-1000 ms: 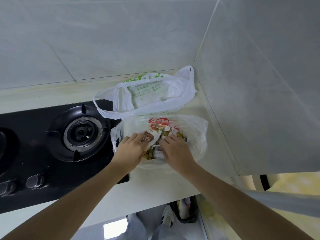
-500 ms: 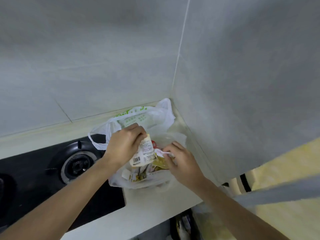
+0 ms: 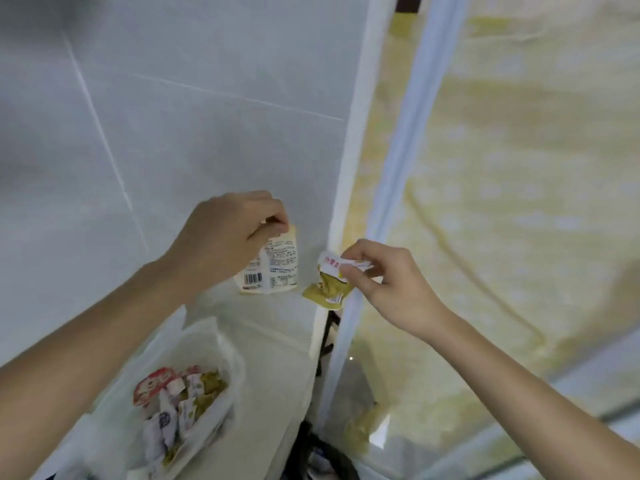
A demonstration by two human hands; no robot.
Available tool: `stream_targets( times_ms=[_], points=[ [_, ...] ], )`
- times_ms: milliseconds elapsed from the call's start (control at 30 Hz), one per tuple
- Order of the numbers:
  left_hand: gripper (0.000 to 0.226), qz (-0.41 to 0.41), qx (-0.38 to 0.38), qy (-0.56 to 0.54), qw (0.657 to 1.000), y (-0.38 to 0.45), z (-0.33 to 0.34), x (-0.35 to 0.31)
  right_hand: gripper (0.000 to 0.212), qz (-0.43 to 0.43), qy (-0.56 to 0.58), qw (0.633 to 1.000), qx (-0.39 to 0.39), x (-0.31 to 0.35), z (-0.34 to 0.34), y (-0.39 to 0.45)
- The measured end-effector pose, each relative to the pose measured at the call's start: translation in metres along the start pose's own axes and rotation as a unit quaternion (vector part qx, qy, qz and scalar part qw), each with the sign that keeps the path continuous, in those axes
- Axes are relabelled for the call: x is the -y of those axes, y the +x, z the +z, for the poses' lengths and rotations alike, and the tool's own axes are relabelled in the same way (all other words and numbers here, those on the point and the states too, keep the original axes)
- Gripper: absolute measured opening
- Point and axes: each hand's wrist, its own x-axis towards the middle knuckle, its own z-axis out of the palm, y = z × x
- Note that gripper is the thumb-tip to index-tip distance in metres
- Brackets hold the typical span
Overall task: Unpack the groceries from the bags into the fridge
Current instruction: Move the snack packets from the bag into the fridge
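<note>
Snack packets are out of the bag and up in the air: left hand (image 3: 228, 237) pinches the top edge of a pale barcoded packet (image 3: 273, 268) so it dangles down, while the right hand (image 3: 384, 282) pinches a crumpled yellow-green packet (image 3: 327, 287) by its white, red-printed end, the two packets near each other but not touching. Below the left forearm, a clear plastic bag (image 3: 211, 348) sits on the pale countertop (image 3: 277, 358) with more small packets (image 3: 180, 400) inside, grey wall tiles (image 3: 173, 116) behind, and a yellowish patterned surface (image 3: 519, 202) off to the right.
</note>
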Motion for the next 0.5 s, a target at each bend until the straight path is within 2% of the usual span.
stream_targets(
  times_ms=[133,233,500],
  points=[
    [0.007,0.120,0.001,-0.063,0.991,0.052,0.017,-0.104,0.010,0.046,-0.048,0.992,-0.105,0.008,-0.105,-0.064],
    [0.007,0.217,0.014,-0.107,0.970,0.083,0.035,-0.200,0.010,0.087,-0.095,0.974,-0.189,0.019,-0.179,-0.125],
    [0.007,0.397,0.049,-0.225,0.888,0.094,0.089,-0.480,0.011,0.207,-0.203,0.887,-0.359,0.055,-0.334,-0.342]
  ],
)
